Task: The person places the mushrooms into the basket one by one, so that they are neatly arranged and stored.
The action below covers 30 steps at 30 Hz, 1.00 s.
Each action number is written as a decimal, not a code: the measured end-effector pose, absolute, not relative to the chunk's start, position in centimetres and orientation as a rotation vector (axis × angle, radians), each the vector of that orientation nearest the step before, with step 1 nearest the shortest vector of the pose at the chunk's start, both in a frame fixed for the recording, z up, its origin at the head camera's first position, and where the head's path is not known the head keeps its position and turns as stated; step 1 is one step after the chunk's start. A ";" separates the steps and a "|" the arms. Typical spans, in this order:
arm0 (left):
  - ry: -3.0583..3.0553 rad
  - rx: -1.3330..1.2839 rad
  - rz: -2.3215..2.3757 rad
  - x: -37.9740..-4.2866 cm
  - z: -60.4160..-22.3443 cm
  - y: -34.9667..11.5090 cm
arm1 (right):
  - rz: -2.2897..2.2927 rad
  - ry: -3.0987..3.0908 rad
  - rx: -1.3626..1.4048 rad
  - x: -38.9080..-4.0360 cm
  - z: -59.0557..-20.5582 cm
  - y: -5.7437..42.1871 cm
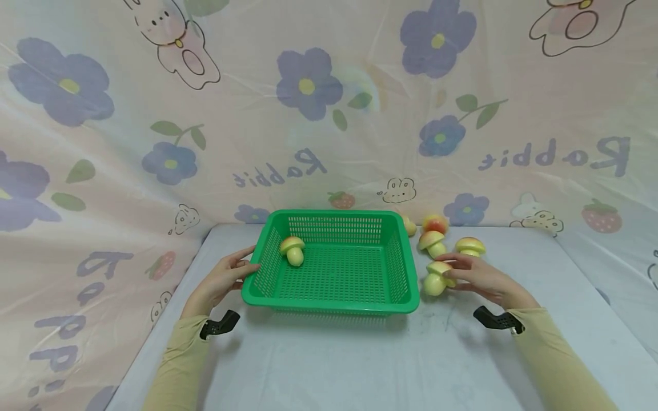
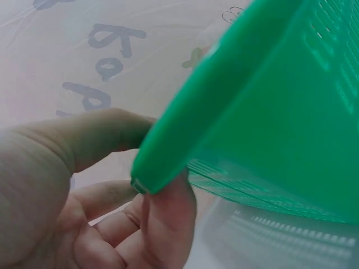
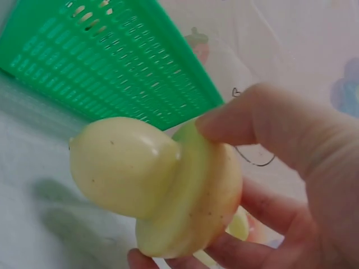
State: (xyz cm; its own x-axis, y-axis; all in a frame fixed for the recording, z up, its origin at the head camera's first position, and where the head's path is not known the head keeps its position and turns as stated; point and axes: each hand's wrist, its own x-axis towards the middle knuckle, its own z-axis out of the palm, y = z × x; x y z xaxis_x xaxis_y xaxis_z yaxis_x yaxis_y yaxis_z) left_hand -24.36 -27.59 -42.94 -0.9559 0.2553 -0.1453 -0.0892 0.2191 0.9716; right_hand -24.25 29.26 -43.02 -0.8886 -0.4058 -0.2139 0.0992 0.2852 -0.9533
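A green plastic basket with slotted walls stands in the middle of the table. Inside it, near the left wall, is one toy mushroom with a yellow-orange cap and pale stem. My left hand pinches the basket's left rim between thumb and fingers. Just right of the basket, my right hand grips another toy mushroom by its cap, thumb on one side and fingers on the other. Its rounded stem points toward the basket in the right wrist view.
Behind the right hand lie more toy mushrooms, one beside the basket and one farther right. A reddish round piece and a pale piece sit at the back edge. A printed cloth hangs behind the white table.
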 end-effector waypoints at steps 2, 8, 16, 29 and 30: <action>2.223 0.173 1.797 -24.4 -42.9 -27.6 | -1.643 2.146 -0.277 -24.3 -42.7 29.4; 2.210 0.199 1.794 -24.6 -42.8 -27.5 | -1.649 2.168 -0.276 -24.1 -41.9 29.9; 2.206 0.197 1.799 -24.5 -42.4 -27.5 | -1.657 2.215 -0.296 -23.9 -40.6 30.2; 2.229 0.185 1.802 -24.9 -42.5 -27.9 | -1.647 2.241 -0.353 -23.3 -37.7 30.0; 2.232 0.178 1.805 -24.9 -42.5 -27.9 | -1.647 2.244 -0.360 -23.3 -37.6 30.0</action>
